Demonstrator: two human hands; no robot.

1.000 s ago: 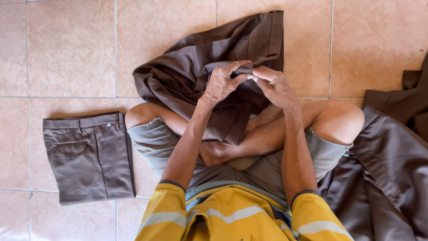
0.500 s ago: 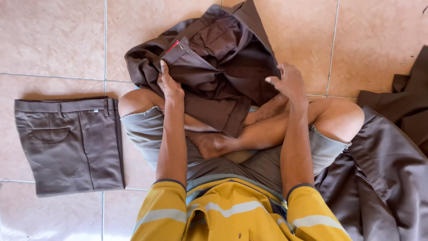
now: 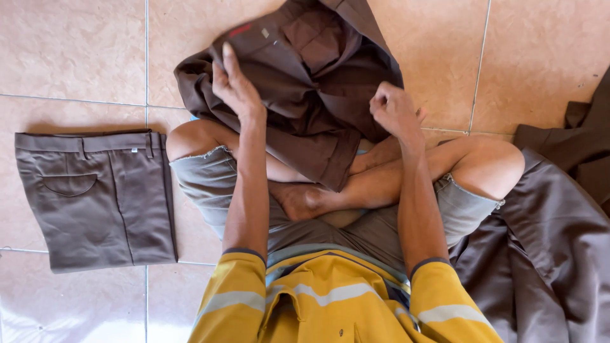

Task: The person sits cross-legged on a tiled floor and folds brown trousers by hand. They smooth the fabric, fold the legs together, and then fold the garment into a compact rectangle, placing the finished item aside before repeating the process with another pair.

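Both hands (image 3: 238, 86) (image 3: 394, 108) grip brown trousers (image 3: 305, 82) bearing a red label (image 3: 240, 30).

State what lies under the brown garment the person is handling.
Under the brown garment show the crossed legs and the tiled floor. A blue sliver peeks at its edges; whatever else lies beneath is covered.

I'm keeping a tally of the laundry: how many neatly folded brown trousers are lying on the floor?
1. The folded trousers lie flat on the tiles left of the person's knee. The brown garment in both hands is unfolded, and the heap of brown cloth at right may hide more.
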